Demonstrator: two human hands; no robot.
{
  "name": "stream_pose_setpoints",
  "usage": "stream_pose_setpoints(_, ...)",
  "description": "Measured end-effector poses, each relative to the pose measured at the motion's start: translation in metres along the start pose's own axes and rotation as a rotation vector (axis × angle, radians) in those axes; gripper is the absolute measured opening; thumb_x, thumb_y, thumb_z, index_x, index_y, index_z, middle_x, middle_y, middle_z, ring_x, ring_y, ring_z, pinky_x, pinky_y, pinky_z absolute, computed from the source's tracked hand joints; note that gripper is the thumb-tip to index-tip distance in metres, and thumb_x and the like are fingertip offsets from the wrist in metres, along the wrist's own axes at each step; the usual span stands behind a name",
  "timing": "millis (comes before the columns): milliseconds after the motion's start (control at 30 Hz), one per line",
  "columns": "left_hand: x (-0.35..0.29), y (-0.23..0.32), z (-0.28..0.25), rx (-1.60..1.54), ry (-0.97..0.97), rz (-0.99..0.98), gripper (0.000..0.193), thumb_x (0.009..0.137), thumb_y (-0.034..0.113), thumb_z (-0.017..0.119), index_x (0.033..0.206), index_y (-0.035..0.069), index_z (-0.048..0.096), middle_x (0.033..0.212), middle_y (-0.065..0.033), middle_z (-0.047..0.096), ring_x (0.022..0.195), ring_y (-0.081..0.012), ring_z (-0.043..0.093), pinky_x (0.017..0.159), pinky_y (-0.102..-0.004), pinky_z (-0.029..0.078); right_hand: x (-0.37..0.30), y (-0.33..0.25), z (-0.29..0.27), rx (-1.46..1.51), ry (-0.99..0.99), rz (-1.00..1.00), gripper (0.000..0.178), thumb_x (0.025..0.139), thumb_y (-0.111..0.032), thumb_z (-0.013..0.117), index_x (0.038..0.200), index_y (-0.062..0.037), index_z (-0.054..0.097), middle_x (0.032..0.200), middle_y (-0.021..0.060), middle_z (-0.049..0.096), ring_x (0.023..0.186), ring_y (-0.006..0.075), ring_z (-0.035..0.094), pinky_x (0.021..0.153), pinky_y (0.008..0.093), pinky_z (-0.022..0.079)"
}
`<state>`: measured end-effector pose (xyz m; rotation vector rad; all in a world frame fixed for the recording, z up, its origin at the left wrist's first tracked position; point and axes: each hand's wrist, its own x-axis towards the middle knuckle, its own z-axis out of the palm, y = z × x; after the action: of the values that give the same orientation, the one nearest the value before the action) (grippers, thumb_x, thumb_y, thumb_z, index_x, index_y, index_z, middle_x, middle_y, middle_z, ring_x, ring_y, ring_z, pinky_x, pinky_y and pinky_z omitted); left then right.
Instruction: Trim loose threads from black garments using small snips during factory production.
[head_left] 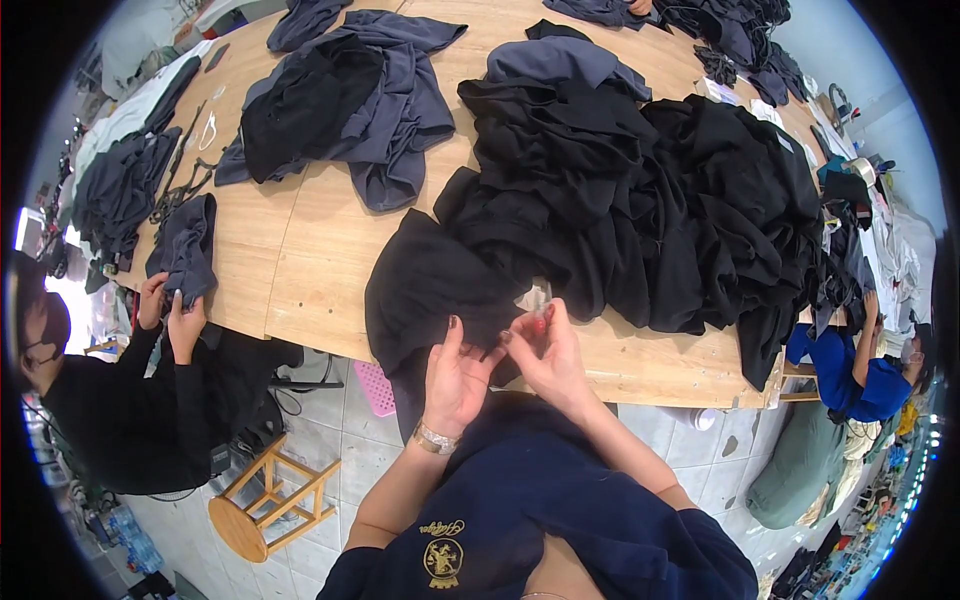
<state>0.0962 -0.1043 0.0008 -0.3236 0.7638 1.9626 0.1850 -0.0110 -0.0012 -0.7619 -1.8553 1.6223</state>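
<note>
A black garment lies at the table's front edge and hangs partly over it. My left hand, with a watch on its wrist, is at the garment's near edge, thumb raised and fingers curled around dark cloth. Close beside it, my right hand is closed around a small tool with a red part and a pale, shiny end, blurred but resembling thread snips. The right fingertips meet the cloth next to the left fingers. Exactly what they pinch there is too small to make out.
A large heap of black garments covers the table's right half. Grey and black garments lie at the far left. On the left, a co-worker handles a grey piece; another person works at the right. A wooden stool stands lower left.
</note>
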Motion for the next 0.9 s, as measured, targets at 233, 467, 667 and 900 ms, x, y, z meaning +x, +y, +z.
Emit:
stream_pose_setpoints(233,0.006,-0.023,-0.017,0.217,-0.087,0.260,0.010,0.093,0.016,0.053,0.100,0.009,0.053,0.099,-0.0045,0.060,0.096,-0.0177,0.058,0.081,-0.0379,0.051,0.001,0.008,0.006,0.085,-0.043,0.097,0.022,0.082,-0.003,0.060,0.089,-0.0028,0.039,0.073,0.0038,0.053,0.065,0.0087,0.052,0.057,0.0258,0.043)
stream_pose_setpoints(467,0.011,0.000,-0.006,0.026,-0.003,0.187,0.017,0.089,0.015,0.060,0.096,0.006,0.047,0.096,-0.0026,0.055,0.091,-0.0187,0.059,0.087,-0.0497,0.051,-0.004,-0.033,-0.012,0.370,-0.257,0.008,0.032,0.081,0.007,0.055,0.084,-0.0100,0.029,0.081,0.0053,0.053,0.071,0.0081,0.051,0.062,0.0196,0.041)
stream_pose_setpoints(667,0.006,-0.005,-0.008,0.064,-0.097,0.181,0.022,0.095,0.020,0.050,0.111,0.007,0.051,0.110,-0.0091,0.060,0.100,-0.0185,0.058,0.087,-0.0373,0.050,0.009,-0.025,-0.004,-0.081,-0.082,-0.090,0.028,0.078,0.005,0.060,0.085,-0.0065,0.036,0.083,0.0042,0.054,0.070,0.0083,0.050,0.060,0.0224,0.041)
stream_pose_setpoints(900,-0.004,-0.014,-0.005,0.150,-0.131,0.204,0.011,0.094,0.015,0.051,0.099,0.005,0.048,0.102,-0.0077,0.059,0.096,-0.0178,0.059,0.083,-0.0356,0.050,0.018,-0.011,-0.001,-0.360,-0.165,-0.422,0.024,0.079,0.007,0.056,0.099,-0.0021,0.045,0.084,0.0114,0.054,0.068,0.0244,0.057,0.061,0.0326,0.046)
